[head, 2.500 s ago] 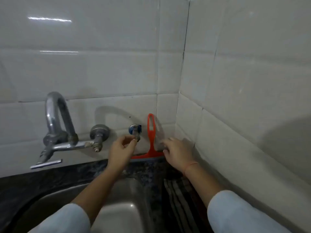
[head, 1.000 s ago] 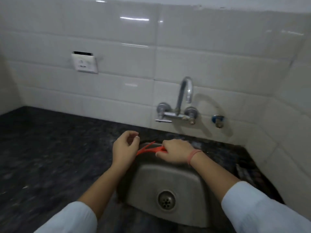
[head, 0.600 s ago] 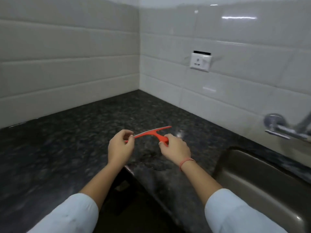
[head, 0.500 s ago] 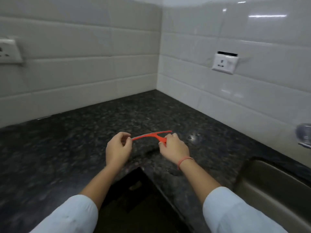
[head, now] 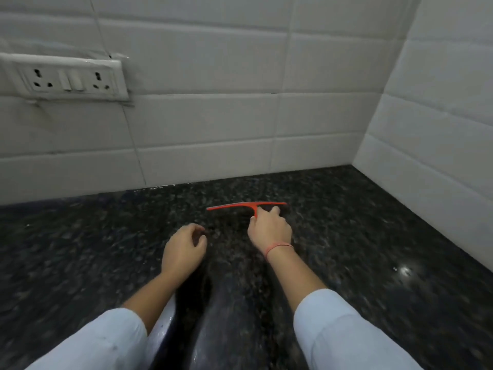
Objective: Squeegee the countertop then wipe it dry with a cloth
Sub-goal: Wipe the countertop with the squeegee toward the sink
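Observation:
A thin red squeegee point(head: 240, 205) stretches sideways just above the black speckled granite countertop point(head: 360, 236). My right hand point(head: 269, 231) grips its handle from behind, so most of the handle is hidden. To the left and nearer to me, my left hand point(head: 184, 251) hovers over the counter with its fingers loosely curled and nothing in it. No cloth is in view.
White tiled walls meet in a corner at the back right point(head: 354, 161). A white socket-and-switch plate point(head: 64, 78) is fixed to the back wall at the left. The counter's front edge point(head: 165, 316) runs between my forearms.
My left hand has let go of the blade's end; only my right hand holds the squeegee, which is now further out over the counter. My view turned left from the sink to this wall.

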